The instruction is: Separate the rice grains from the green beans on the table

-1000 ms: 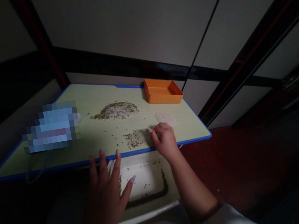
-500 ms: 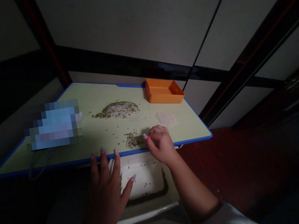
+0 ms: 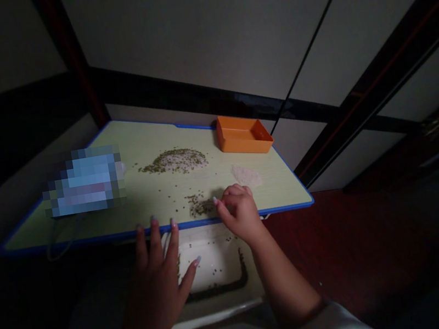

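Note:
My right hand (image 3: 238, 210) rests at the near edge of the pale green table (image 3: 150, 198), fingers curled, index finger against a small pile of green beans (image 3: 199, 206). Whether it holds anything is hidden. My left hand (image 3: 157, 274) lies open and spread on the white tray (image 3: 220, 275) below the table edge, fingertips at the blue rim. The tray holds loose green beans along its inner edge. Farther back lies a larger mixed pile of beans and rice (image 3: 173, 161), and a small pile of white rice (image 3: 246, 175) sits beyond my right hand.
An orange rectangular box (image 3: 243, 135) stands at the table's far right corner. A blurred blue object (image 3: 84, 180) lies at the left of the table, with a cord hanging over the near edge. Dark frame bars and a light wall stand behind.
My right hand has drawn toward the near table edge, sweeping the small bean pile with it. The left hand has stayed on the tray.

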### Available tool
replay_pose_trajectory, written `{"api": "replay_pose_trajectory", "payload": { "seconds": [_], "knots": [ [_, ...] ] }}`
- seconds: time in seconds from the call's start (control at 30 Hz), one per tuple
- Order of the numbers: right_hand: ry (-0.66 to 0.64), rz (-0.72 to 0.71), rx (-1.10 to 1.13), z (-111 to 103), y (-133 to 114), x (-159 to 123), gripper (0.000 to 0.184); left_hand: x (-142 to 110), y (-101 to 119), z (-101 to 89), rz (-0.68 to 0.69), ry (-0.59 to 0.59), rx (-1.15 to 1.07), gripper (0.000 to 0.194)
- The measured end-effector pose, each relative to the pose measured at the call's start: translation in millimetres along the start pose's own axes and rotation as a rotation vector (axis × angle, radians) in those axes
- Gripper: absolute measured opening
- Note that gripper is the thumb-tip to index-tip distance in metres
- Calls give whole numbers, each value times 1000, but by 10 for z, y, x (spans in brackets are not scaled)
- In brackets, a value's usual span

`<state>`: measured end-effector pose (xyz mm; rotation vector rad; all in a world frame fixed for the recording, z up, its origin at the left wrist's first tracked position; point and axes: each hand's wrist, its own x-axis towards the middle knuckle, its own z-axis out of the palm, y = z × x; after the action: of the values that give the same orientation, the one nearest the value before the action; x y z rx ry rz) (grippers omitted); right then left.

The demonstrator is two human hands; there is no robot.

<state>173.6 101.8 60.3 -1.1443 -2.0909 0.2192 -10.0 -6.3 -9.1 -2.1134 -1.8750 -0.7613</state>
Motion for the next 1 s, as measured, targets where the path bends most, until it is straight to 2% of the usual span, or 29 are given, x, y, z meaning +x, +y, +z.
{"api": "replay_pose_trajectory", "payload": {
  "seconds": [0.23,0.47,1.0],
  "knots": [
    [52,33,-31,11,18,1,33,11,3,-1,7,2,8,79],
    [92,46,28,-4,95,-4,33,7,-1,10,-4,-5,5,79],
    [62,15,43,-34,64,-28,33,-4,0,0,4,-2,3,77]
  ]
}}
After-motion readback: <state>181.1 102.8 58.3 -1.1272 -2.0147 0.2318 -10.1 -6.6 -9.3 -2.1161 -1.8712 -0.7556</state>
